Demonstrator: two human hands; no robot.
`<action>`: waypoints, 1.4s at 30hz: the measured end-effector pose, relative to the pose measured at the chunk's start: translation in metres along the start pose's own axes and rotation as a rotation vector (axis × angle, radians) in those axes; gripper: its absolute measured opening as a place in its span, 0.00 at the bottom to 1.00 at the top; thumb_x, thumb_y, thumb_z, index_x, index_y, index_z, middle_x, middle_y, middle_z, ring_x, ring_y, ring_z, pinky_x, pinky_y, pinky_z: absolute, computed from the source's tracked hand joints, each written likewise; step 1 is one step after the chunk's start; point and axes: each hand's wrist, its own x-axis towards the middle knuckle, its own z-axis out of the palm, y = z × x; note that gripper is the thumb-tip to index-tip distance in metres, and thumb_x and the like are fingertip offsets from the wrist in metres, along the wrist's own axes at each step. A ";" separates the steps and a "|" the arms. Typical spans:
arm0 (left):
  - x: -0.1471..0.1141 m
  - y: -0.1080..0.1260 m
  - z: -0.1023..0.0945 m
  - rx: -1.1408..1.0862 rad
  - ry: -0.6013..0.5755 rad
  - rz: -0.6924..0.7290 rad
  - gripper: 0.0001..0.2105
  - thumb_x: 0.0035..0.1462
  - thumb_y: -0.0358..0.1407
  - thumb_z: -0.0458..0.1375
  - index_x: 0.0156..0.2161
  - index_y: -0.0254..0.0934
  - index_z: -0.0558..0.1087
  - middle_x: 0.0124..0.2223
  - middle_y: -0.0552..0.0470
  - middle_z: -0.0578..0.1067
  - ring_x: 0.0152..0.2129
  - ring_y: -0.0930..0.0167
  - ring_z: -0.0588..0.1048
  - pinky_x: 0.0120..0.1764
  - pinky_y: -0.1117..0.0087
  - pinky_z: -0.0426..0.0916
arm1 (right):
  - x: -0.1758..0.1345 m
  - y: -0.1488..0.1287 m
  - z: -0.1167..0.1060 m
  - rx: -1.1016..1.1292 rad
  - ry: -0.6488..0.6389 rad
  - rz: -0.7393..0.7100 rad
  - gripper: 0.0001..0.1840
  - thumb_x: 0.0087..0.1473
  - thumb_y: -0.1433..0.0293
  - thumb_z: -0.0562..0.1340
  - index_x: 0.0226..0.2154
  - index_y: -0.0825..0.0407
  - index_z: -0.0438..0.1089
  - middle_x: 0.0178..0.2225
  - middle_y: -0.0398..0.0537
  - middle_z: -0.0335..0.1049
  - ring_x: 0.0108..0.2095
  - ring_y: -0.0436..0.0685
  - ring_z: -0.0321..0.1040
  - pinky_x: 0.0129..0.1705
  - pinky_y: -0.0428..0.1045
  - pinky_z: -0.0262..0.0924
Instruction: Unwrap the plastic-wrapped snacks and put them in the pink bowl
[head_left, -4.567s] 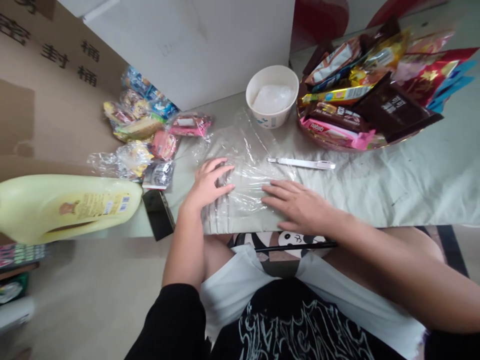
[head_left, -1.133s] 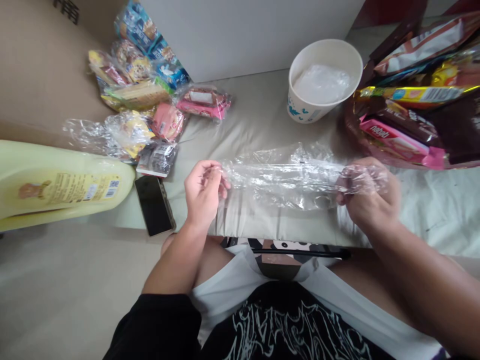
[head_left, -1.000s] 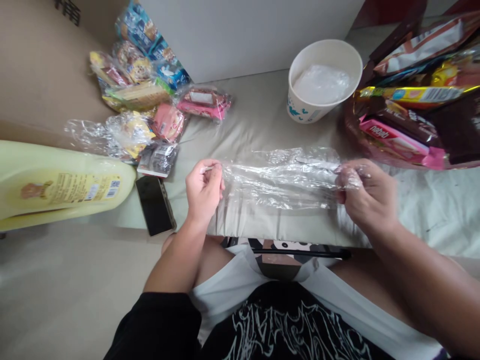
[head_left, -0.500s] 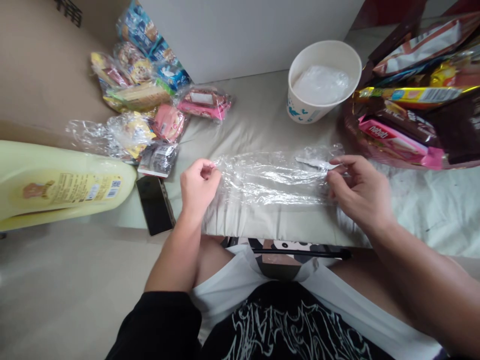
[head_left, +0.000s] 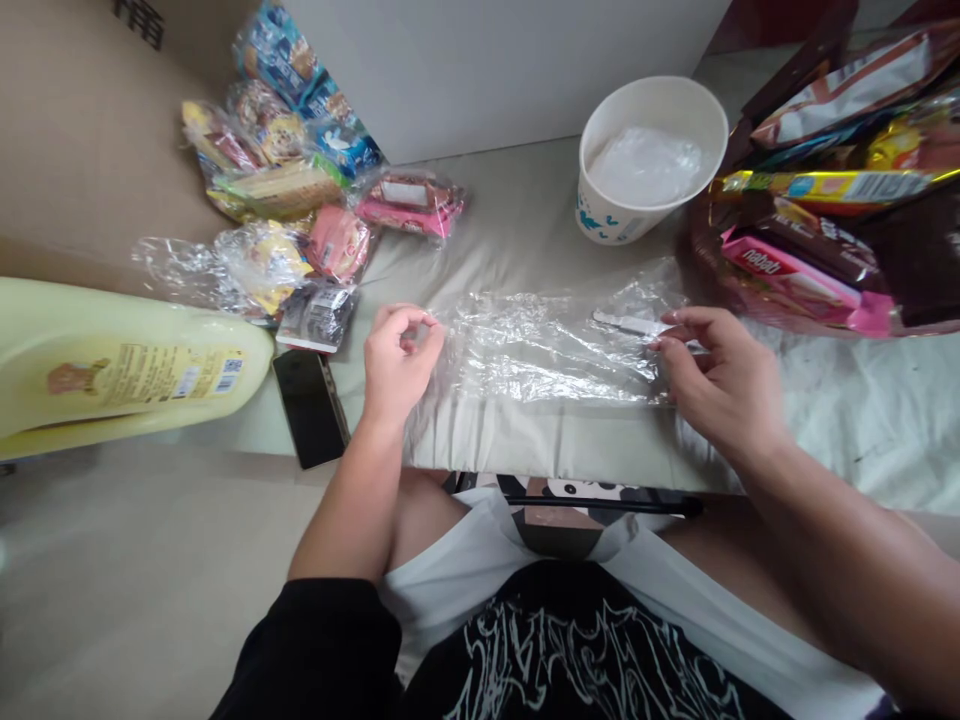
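Note:
A clear plastic bag (head_left: pixel 547 345) is stretched out flat between my two hands, over the pale cloth. My left hand (head_left: pixel 401 360) pinches its left end between thumb and fingertips. At the other end, my right hand (head_left: pixel 720 375) pinches the bag's right edge, where a white strip (head_left: pixel 630 322) runs in from the fingertips. Whether that strip is part of the bag or a separate piece, I cannot tell. Creases and bright glints cover the bag's surface.
A paper bucket (head_left: pixel 637 215) holding crumpled clear plastic stands behind the bag. To the right is a basket (head_left: pixel 720 265) of packaged snacks. Wrapped snacks (head_left: pixel 337 240), a phone (head_left: pixel 309 408) and a large yellow bottle (head_left: pixel 142 370) lie on the left, beside a cardboard box (head_left: pixel 90 140).
The bag's upper right corner has risen slightly and its creases have shifted. My left hand has moved up a little, while both hands keep their pinch.

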 end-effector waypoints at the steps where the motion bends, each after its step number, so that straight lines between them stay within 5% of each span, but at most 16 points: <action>1: 0.001 -0.001 0.000 -0.038 -0.032 0.015 0.01 0.52 0.33 0.63 0.31 0.39 0.76 0.42 0.50 0.79 0.38 0.71 0.77 0.34 0.72 0.68 | 0.000 -0.001 0.000 -0.005 0.008 0.002 0.13 0.56 0.62 0.62 0.44 0.48 0.73 0.34 0.45 0.80 0.20 0.50 0.66 0.26 0.50 0.61; 5: 0.002 -0.006 0.002 -0.112 -0.162 0.020 0.03 0.56 0.36 0.62 0.34 0.40 0.77 0.52 0.48 0.80 0.48 0.66 0.77 0.43 0.66 0.70 | 0.000 -0.004 -0.001 -0.016 0.017 0.010 0.13 0.54 0.64 0.63 0.42 0.51 0.74 0.35 0.47 0.80 0.22 0.50 0.67 0.28 0.49 0.61; 10: 0.004 -0.001 0.008 0.053 -0.054 0.006 0.01 0.57 0.34 0.62 0.35 0.41 0.77 0.52 0.47 0.80 0.51 0.64 0.77 0.46 0.63 0.71 | 0.001 0.002 -0.005 -0.018 0.049 -0.014 0.15 0.54 0.64 0.62 0.44 0.50 0.71 0.35 0.47 0.80 0.21 0.50 0.66 0.26 0.48 0.60; 16: 0.012 0.007 0.017 0.076 -0.095 0.180 0.03 0.59 0.33 0.62 0.35 0.40 0.78 0.51 0.49 0.82 0.52 0.65 0.78 0.60 0.58 0.69 | 0.003 -0.001 -0.008 -0.077 0.059 0.000 0.16 0.55 0.68 0.60 0.47 0.51 0.70 0.32 0.47 0.79 0.19 0.49 0.61 0.26 0.48 0.57; 32: 0.014 0.008 0.029 0.116 -0.094 0.182 0.04 0.64 0.34 0.57 0.38 0.41 0.74 0.44 0.50 0.84 0.46 0.67 0.81 0.53 0.63 0.72 | 0.000 0.015 -0.013 -0.182 0.140 -0.117 0.20 0.53 0.66 0.61 0.50 0.47 0.66 0.30 0.43 0.79 0.23 0.55 0.72 0.33 0.52 0.63; 37: 0.019 0.006 0.035 0.162 -0.038 0.143 0.03 0.59 0.32 0.61 0.39 0.42 0.73 0.40 0.51 0.82 0.40 0.68 0.80 0.48 0.65 0.72 | 0.001 0.018 -0.013 -0.297 0.187 -0.303 0.08 0.57 0.67 0.57 0.41 0.45 0.67 0.30 0.45 0.79 0.24 0.56 0.73 0.30 0.50 0.60; 42: 0.021 0.008 0.037 0.216 -0.053 0.169 0.06 0.57 0.32 0.63 0.39 0.41 0.72 0.38 0.51 0.81 0.40 0.66 0.79 0.50 0.62 0.71 | 0.001 0.019 -0.011 -0.317 0.223 -0.211 0.14 0.53 0.64 0.60 0.43 0.46 0.60 0.26 0.43 0.78 0.20 0.55 0.70 0.27 0.50 0.57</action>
